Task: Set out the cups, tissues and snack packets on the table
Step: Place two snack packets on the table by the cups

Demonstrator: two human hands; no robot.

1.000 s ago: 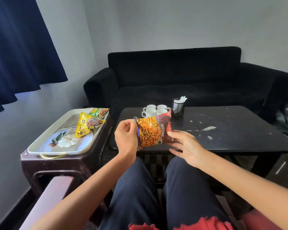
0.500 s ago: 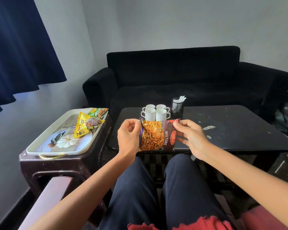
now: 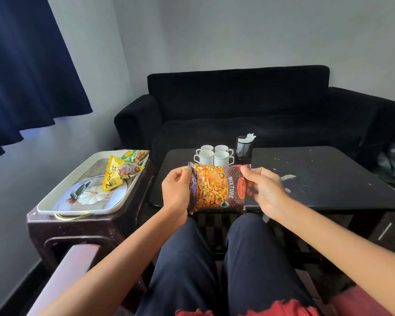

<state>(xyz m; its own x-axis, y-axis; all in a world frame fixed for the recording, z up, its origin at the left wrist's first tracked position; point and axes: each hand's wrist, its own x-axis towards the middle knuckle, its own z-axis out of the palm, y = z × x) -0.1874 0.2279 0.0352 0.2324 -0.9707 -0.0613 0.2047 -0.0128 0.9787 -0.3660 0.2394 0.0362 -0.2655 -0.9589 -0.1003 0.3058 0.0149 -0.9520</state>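
I hold a maroon and orange "Mixture" snack packet point(image 3: 217, 189) upright over the near edge of the black table point(image 3: 328, 179). My left hand point(image 3: 177, 190) pinches its left edge and my right hand point(image 3: 263, 188) pinches its right edge. Several white cups point(image 3: 213, 154) stand grouped at the table's far left. Beside them is a black mesh holder with white tissues point(image 3: 245, 145). A yellow packet point(image 3: 118, 173) and a green packet point(image 3: 136, 155) lie in the white tray point(image 3: 55, 202) on my left.
The tray rests on a dark brown stool point(image 3: 82, 229) left of the table. A black sofa point(image 3: 249, 106) stands behind the table. A dark blue curtain point(image 3: 25, 69) hangs at the upper left. My knees sit just under the packet.
The packet has turned from tilted to upright and face-on. My right hand moved up from below it and now pinches its right edge; my left hand kept its hold.
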